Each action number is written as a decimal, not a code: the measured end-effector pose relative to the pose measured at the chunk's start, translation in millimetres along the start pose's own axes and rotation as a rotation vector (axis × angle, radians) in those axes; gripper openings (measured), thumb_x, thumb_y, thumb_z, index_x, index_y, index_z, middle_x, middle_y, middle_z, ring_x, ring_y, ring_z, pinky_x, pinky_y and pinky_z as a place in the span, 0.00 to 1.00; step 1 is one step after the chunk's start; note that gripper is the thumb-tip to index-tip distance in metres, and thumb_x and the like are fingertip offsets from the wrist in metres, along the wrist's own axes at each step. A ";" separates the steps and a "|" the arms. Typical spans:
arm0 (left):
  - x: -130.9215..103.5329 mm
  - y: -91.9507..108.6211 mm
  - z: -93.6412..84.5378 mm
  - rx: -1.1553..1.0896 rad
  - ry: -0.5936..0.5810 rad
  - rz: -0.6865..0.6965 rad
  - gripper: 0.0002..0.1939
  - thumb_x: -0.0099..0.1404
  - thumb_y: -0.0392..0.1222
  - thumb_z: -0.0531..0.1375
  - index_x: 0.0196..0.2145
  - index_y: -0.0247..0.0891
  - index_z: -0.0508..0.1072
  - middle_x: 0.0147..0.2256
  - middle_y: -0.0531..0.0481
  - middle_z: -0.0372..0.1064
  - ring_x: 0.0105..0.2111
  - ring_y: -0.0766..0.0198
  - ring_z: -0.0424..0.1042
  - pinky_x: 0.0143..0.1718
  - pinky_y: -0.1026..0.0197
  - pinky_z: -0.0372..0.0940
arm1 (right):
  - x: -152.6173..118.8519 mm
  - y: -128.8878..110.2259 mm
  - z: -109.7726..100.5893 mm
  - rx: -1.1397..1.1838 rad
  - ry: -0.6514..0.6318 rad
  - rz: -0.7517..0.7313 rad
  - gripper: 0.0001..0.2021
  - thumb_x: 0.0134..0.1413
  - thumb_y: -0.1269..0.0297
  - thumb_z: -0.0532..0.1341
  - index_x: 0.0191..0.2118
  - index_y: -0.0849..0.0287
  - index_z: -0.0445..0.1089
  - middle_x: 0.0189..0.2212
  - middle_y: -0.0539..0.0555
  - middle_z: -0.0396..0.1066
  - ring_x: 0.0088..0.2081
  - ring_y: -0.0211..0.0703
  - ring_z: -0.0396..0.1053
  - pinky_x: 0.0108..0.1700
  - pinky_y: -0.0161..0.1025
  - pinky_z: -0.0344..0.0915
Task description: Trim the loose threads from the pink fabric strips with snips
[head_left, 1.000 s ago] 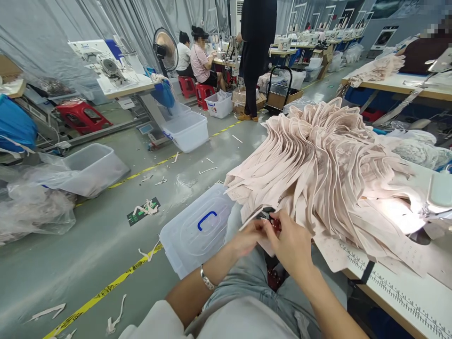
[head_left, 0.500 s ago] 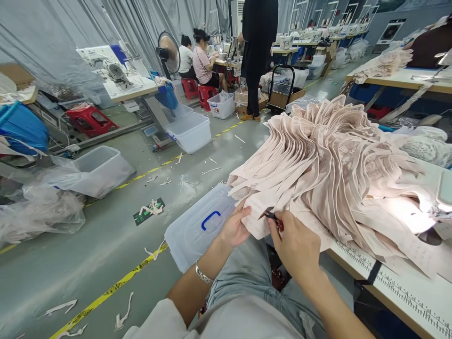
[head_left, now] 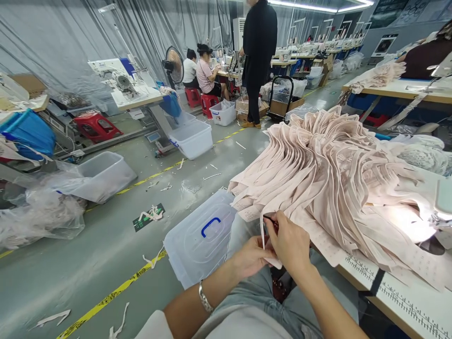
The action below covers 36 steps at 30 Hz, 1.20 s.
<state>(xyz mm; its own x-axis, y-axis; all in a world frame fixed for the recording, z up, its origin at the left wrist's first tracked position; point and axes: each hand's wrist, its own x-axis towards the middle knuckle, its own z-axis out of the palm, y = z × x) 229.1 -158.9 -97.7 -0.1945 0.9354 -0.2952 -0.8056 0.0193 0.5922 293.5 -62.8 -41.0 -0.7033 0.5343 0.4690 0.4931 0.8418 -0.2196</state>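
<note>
We're looking down at our lap beside the big fanned heap of pale pink cut fabric pieces (head_left: 328, 165), and that heap is our landmark. It sprawls over the white worktop (head_left: 409, 301) with a printed ruler strip along its near edge, spilling past that edge toward us.

Just off the heap's near left corner, our right hand (head_left: 290, 245) is closed around a small dark snipping tool with a red grip (head_left: 272, 219), fingers curled tight, its tip poking out toward the heap. Right beside it, touching it, our left hand (head_left: 251, 256) pinches the lower end of a narrow pale pink fabric strip (head_left: 263, 233), thumb and fingers closed on the cloth. The strip stands roughly upright between the two hands, its top end just at the tool; we can't tell whether the blades are touching it. A silver bracelet (head_left: 205, 297) circles the left wrist.

Left of the heap, on the grey floor (head_left: 106, 254), sits a clear plastic storage box with a blue lid handle (head_left: 203, 235), close against our knee in light blue jeans (head_left: 247, 294). A yellow floor line (head_left: 116, 294) runs past it, with white fabric scraps (head_left: 151, 213) scattered about.

Well beyond the heap, a person in black (head_left: 257, 52) stands by a trolley, and two seated people (head_left: 201, 70) work at a far table on red stools. Far left of the heap, more clear tubs (head_left: 102, 174) rest on the floor.
</note>
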 end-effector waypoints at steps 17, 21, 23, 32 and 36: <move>-3.8 58.3 -5.1 -0.306 0.062 0.269 0.22 0.69 0.41 0.55 0.58 0.33 0.66 0.47 0.39 0.75 0.53 0.49 0.72 0.57 0.48 0.62 | -9.9 -1.6 -20.1 0.066 0.188 -0.097 0.12 0.66 0.57 0.53 0.35 0.58 0.66 0.25 0.50 0.74 0.24 0.37 0.70 0.25 0.34 0.54; -5.4 55.3 -2.8 -0.322 0.086 0.308 0.19 0.66 0.38 0.59 0.55 0.36 0.71 0.47 0.43 0.76 0.51 0.51 0.73 0.56 0.50 0.64 | -4.2 -3.8 -17.1 -0.055 0.180 -0.117 0.14 0.66 0.58 0.52 0.31 0.58 0.66 0.20 0.49 0.71 0.20 0.37 0.66 0.22 0.36 0.47; -6.6 52.9 -0.3 -0.327 0.076 0.284 0.18 0.65 0.41 0.61 0.52 0.35 0.73 0.47 0.44 0.76 0.52 0.52 0.72 0.56 0.51 0.63 | -1.4 -3.7 -13.6 -0.102 0.164 -0.112 0.16 0.66 0.58 0.52 0.28 0.58 0.66 0.19 0.49 0.71 0.19 0.36 0.65 0.23 0.37 0.43; -1.7 20.2 1.5 0.093 0.080 0.088 0.16 0.48 0.37 0.73 0.36 0.32 0.79 0.32 0.45 0.77 0.37 0.56 0.76 0.40 0.61 0.65 | 1.7 -0.2 -0.2 0.034 0.035 -0.002 0.17 0.66 0.55 0.49 0.33 0.58 0.68 0.23 0.51 0.74 0.22 0.40 0.69 0.24 0.36 0.47; 3.7 43.6 -5.2 -0.091 0.188 0.298 0.17 0.53 0.36 0.68 0.43 0.32 0.78 0.39 0.44 0.78 0.41 0.55 0.76 0.46 0.58 0.67 | -7.3 2.1 -9.4 0.199 0.179 -0.005 0.15 0.65 0.53 0.52 0.38 0.59 0.68 0.23 0.51 0.73 0.24 0.39 0.70 0.26 0.34 0.56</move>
<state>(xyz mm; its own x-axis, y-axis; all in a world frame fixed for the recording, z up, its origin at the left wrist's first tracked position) 190.4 -156.4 -76.8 -0.5214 0.8135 -0.2576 -0.7429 -0.2842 0.6061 304.4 -65.6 -36.9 -0.5950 0.5227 0.6105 0.3669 0.8525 -0.3724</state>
